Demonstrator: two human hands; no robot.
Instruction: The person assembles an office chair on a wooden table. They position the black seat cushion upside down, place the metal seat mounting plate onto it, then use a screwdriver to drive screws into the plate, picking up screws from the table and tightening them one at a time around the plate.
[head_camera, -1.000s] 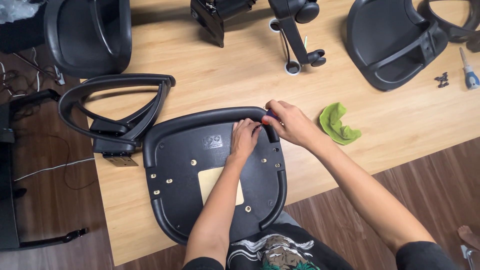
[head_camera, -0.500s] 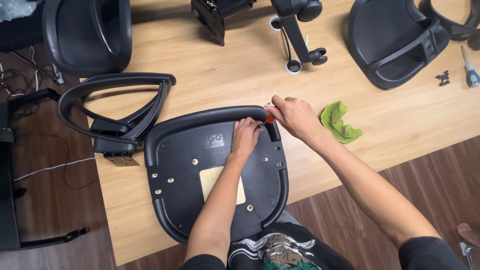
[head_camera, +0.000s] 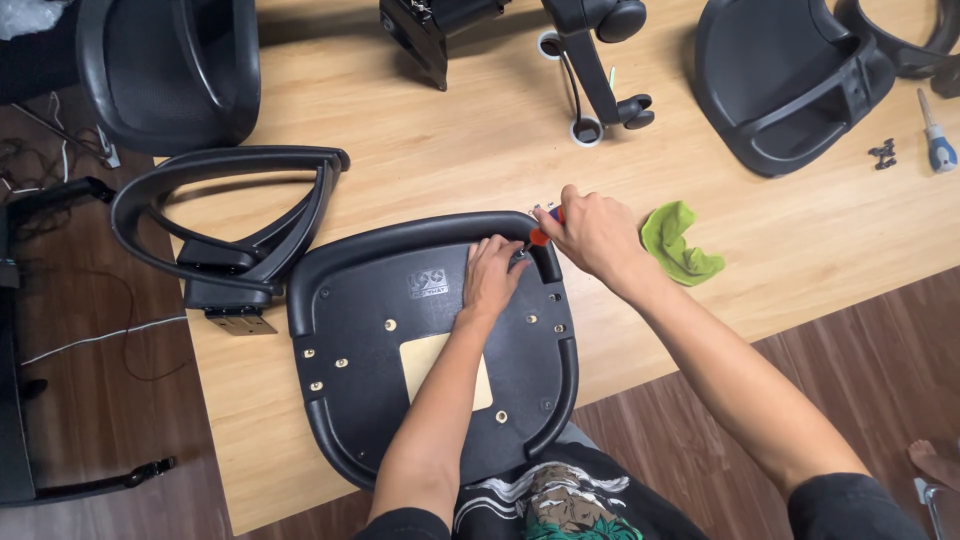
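A black plastic chair seat (head_camera: 400, 330) lies upside down at the table's front edge, with a tan label patch and several screw holes. My left hand (head_camera: 492, 275) rests flat on its upper right part, fingertips at a hole near the rim. My right hand (head_camera: 592, 232) is closed around a red-handled screwdriver (head_camera: 541, 236), its tip pointing down at that same corner of the seat. A green cloth (head_camera: 678, 243) lies just right of my right hand.
A black armrest loop (head_camera: 215, 215) with a metal bracket lies left of the seat. At the back stand another chair part (head_camera: 175, 70), a caster base (head_camera: 600, 70) and a second seat shell (head_camera: 785, 80). A blue-handled screwdriver (head_camera: 937, 145) and small screws (head_camera: 882, 154) lie far right.
My right hand has shifted slightly right and turned, bringing the red screwdriver handle into sight. My left hand stays on the seat, fingertips by the hole.
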